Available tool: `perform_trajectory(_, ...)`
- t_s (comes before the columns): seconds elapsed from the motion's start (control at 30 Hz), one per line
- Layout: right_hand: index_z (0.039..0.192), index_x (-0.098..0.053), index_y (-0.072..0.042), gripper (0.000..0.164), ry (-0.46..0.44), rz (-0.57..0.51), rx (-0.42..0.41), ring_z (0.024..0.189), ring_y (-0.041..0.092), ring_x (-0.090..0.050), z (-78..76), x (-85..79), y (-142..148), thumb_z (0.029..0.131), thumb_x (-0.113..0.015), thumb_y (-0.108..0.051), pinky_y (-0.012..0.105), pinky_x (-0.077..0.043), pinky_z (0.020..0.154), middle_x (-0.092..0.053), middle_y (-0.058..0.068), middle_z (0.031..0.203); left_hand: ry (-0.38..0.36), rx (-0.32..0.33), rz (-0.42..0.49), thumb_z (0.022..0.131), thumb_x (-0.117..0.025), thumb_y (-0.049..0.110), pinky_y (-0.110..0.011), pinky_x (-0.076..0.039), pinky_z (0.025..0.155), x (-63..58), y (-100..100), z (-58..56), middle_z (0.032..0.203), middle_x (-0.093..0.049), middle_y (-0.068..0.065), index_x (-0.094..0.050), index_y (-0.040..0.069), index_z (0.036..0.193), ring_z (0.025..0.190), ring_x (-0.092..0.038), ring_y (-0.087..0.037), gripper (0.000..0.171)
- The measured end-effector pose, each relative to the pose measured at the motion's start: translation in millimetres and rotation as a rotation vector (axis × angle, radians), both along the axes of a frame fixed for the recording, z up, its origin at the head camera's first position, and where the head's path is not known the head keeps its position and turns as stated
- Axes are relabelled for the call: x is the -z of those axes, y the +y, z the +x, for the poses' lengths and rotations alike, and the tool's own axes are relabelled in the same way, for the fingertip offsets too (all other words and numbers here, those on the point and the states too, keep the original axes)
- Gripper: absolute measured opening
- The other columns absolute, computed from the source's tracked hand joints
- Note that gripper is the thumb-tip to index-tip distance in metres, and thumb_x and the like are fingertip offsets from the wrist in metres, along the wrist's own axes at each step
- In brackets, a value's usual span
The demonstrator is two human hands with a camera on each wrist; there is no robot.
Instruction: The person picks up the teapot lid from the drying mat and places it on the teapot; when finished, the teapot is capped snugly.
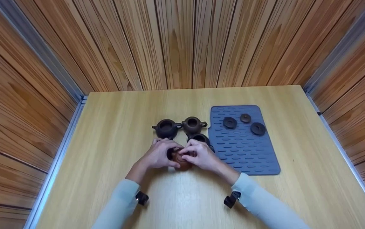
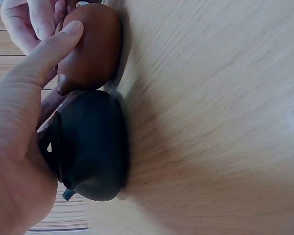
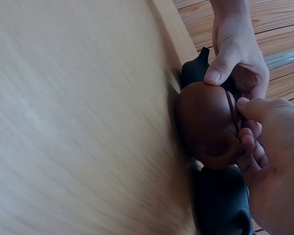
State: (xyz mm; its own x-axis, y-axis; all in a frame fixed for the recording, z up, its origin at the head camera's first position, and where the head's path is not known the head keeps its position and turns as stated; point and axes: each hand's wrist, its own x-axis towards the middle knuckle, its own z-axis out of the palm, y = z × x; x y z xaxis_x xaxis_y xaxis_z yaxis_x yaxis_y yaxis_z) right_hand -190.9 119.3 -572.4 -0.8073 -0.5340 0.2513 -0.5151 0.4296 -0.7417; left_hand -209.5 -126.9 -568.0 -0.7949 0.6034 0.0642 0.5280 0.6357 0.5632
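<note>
A reddish-brown teapot (image 1: 178,158) stands on the table between both hands. My left hand (image 1: 161,155) holds its body, the thumb lying along the near side in the right wrist view. My right hand (image 1: 203,156) pinches the brown lid (image 3: 233,110) at the teapot's top, and the lid sits at the opening. The teapot's handle (image 3: 223,155) points toward the right hand. Under the left palm stands a dark lidded teapot (image 2: 90,147), close against the brown one's spout. Another dark teapot (image 1: 200,138) is partly hidden behind the right hand.
Two dark teapots without lids, one on the left (image 1: 166,128) and one on the right (image 1: 192,125), stand behind the hands. On the right lies a grey ridged mat (image 1: 243,152) bearing three round lids (image 1: 258,128). Wood-panelled walls (image 1: 179,44) enclose the table.
</note>
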Motion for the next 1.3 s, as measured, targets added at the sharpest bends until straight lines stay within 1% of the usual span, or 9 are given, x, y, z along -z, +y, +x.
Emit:
perform_trajectory(0.37,0.118,-0.088,-0.008,0.020,-0.038,0.000,-0.003,0.099,0.017,-0.065,-1.6,0.4,0.2,0.098,-0.085,-0.009,0.024,-0.054,0.087,-0.076,0.012,0.111,0.003,0.001,0.000,0.079,-0.104,0.037,-0.062,-0.040,0.112,-1.9,0.2,0.6,0.131,-0.084,-0.003,-0.080,0.016,0.135,0.127,-0.072,-0.031,0.064)
perform_trajectory(0.67,0.118,-0.088,-0.007,0.020,-0.031,-0.020,-0.019,0.096,0.015,-0.064,-1.1,1.0,0.7,0.098,-0.084,-0.007,0.022,-0.053,0.083,-0.077,0.014,0.111,0.005,0.008,0.011,0.079,-0.104,0.037,-0.064,-0.040,0.115,-1.9,-0.3,0.9,0.130,-0.085,-0.003,-0.081,0.016,0.134,0.124,-0.071,-0.030,0.063)
perform_trajectory(0.97,0.118,-0.088,-0.006,0.021,-0.037,-0.037,-0.007,0.092,0.014,-0.065,-1.0,1.7,-0.3,0.098,-0.085,-0.007,0.021,-0.054,0.079,-0.076,0.014,0.111,0.011,0.007,0.009,0.079,-0.104,0.037,-0.064,-0.040,0.115,-1.9,-0.2,0.0,0.129,-0.085,-0.003,-0.081,0.017,0.133,0.124,-0.071,-0.030,0.063)
perform_trajectory(1.1,0.118,-0.088,-0.007,0.021,-0.038,-0.039,-0.004,0.092,0.015,-0.065,-0.6,2.1,-0.4,0.097,-0.085,-0.007,0.022,-0.056,0.080,-0.076,0.014,0.111,0.007,0.009,0.013,0.079,-0.104,0.036,-0.065,-0.040,0.116,-2.0,-0.4,0.0,0.129,-0.085,-0.003,-0.081,0.017,0.133,0.124,-0.072,-0.030,0.063)
perform_trajectory(1.3,0.117,-0.088,-0.008,0.020,-0.058,-0.047,-0.004,0.091,0.014,-0.066,-0.2,2.2,0.0,0.097,-0.085,-0.008,0.021,-0.056,0.079,-0.076,0.014,0.112,0.001,0.010,0.013,0.079,-0.104,0.036,-0.064,-0.040,0.116,-2.3,-0.1,0.3,0.131,-0.084,-0.003,-0.081,0.017,0.134,0.126,-0.071,-0.030,0.062)
